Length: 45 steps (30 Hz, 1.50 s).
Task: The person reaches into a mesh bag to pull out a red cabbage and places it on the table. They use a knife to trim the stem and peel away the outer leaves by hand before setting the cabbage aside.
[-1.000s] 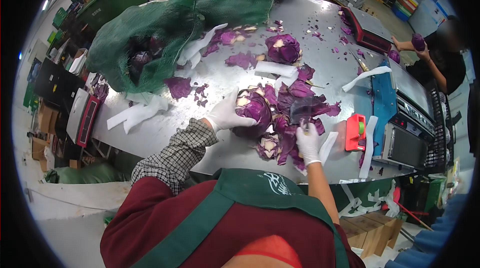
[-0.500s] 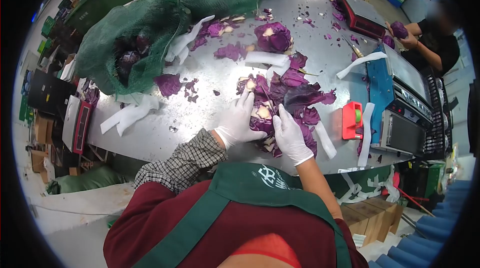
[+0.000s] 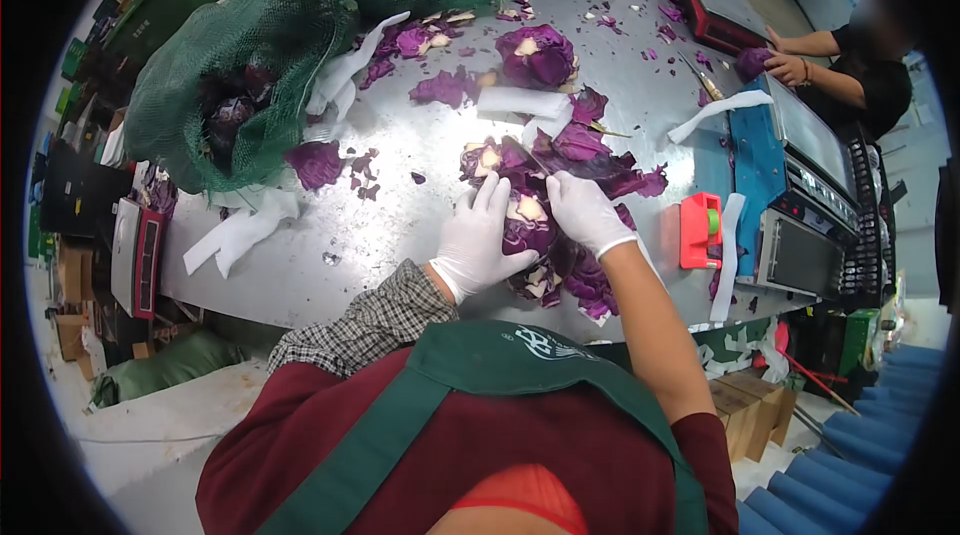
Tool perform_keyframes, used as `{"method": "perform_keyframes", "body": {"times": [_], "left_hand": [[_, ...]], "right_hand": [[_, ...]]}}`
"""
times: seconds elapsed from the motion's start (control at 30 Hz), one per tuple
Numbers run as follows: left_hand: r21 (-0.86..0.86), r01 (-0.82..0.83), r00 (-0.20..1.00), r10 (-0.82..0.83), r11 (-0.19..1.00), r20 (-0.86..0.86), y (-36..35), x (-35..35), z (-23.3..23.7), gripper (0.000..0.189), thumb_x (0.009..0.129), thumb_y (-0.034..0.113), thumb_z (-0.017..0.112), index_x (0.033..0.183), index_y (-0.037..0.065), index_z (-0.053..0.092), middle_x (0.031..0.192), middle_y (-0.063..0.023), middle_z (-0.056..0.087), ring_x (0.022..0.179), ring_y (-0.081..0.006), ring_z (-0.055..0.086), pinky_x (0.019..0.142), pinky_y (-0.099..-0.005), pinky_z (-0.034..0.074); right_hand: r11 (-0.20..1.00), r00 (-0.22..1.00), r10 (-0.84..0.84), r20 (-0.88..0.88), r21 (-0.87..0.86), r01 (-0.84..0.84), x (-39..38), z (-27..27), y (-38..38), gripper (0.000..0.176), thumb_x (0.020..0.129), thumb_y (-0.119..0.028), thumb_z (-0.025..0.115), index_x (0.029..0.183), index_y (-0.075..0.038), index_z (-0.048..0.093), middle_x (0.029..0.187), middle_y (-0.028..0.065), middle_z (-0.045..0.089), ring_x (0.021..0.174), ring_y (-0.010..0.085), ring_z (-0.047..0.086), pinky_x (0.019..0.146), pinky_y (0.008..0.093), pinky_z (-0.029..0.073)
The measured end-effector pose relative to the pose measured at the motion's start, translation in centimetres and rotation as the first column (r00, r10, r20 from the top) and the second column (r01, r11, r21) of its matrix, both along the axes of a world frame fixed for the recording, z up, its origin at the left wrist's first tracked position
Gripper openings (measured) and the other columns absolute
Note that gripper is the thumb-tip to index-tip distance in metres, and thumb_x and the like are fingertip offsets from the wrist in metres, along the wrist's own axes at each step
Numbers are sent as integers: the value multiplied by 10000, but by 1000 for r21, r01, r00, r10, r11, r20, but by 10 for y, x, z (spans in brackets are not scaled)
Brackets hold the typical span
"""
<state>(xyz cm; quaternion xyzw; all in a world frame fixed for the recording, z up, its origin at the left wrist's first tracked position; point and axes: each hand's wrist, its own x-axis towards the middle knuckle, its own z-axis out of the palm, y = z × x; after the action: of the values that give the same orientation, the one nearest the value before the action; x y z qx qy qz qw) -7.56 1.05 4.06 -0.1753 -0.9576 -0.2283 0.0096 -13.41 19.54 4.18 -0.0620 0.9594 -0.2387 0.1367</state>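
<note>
My left hand (image 3: 474, 243), in a white glove, is wrapped around the left side of a red cabbage (image 3: 528, 233) whose pale cut stem faces up. My right hand (image 3: 588, 213), also gloved, is closed at the cabbage's upper right. A narrow dark blade (image 3: 527, 155), apparently a knife's, sticks out from its fingertips toward the upper left; the handle is hidden in the hand. Loose purple leaves (image 3: 590, 280) lie beneath and around both hands. Just beyond them is another trimmed stem piece (image 3: 482, 159).
A green mesh sack (image 3: 240, 65) with cabbages stands at left. Another red cabbage (image 3: 537, 55) sits farther up the metal table (image 3: 390, 235). A red tape dispenser (image 3: 700, 231) and a blue wrapping machine (image 3: 757, 155) are at right. A co-worker (image 3: 850, 65) handles a cabbage beyond.
My right hand has risen up and away from the cabbage's right side, and the dark blade now points past its top. My left hand still holds the cabbage. The view has shifted slightly.
</note>
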Motion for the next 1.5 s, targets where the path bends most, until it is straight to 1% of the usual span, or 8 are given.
{"method": "perform_keyframes", "body": {"times": [0.23,0.43,0.6,0.7,0.83,0.97,1.03,1.5], "left_hand": [[167,56,981,-23,984,-192,-13,33,-8,934,635,391,798,1327,-62,365,1322,-264,437,1195,-423,440,1012,-458,376],[315,9,989,37,949,-140,-60,83,-35,1116,567,370,848,1406,-48,242,1330,-273,380,1248,-437,396,1025,-478,385],[-210,64,961,-117,976,-249,-61,63,17,1094,540,399,826,1446,92,295,1372,-261,348,1243,-442,377,1031,-472,368],[41,199,973,-193,979,-125,-57,47,1,1084,538,410,823,1436,82,311,1369,-251,372,1240,-431,379,1043,-474,356],[38,55,989,-49,998,-140,-59,50,-10,1073,519,392,841,1401,31,347,1346,-239,405,1230,-417,396,1021,-467,391],[-34,36,994,-39,999,-103,-41,45,2,1055,540,438,825,1384,9,360,1337,-242,411,1203,-426,408,1009,-471,396],[-32,34,992,-38,999,-123,-39,44,2,1047,543,445,820,1376,0,368,1326,-251,416,1187,-432,414,1005,-470,397],[-152,27,993,-43,988,-108,-9,38,11,1032,533,412,825,1394,84,361,1335,-231,429,1200,-406,423,931,-495,417]], "right_hand": [[996,987,53,-151,77,-42,-15,-58,47,385,977,-298,361,1008,9,592,846,282,637,739,431,640,711,508,507],[855,922,-302,243,-359,375,52,-36,13,370,981,-300,366,936,0,579,666,184,615,467,239,606,491,385,503],[924,937,-263,-231,-339,176,60,-12,-7,324,968,-289,433,917,8,551,835,300,598,866,487,565,721,541,454],[913,882,-262,-392,-397,95,53,-14,2,315,968,-283,429,922,-1,561,859,314,596,870,474,576,730,535,462],[858,879,-476,-22,-230,459,34,-47,72,345,914,-279,536,1037,43,521,968,231,644,906,403,629,763,464,495],[823,976,-216,-1,-538,182,85,45,-4,533,768,-276,738,1157,7,509,947,153,663,868,302,658,782,362,507],[856,981,-96,-168,-518,-5,85,-14,-20,656,721,-373,775,1197,-3,516,1100,195,591,1005,304,600,852,388,488],[945,983,-185,-20,-279,172,72,2,-19,417,809,-319,638,1106,-34,572,1007,186,639,930,353,635,820,423,501]]}}
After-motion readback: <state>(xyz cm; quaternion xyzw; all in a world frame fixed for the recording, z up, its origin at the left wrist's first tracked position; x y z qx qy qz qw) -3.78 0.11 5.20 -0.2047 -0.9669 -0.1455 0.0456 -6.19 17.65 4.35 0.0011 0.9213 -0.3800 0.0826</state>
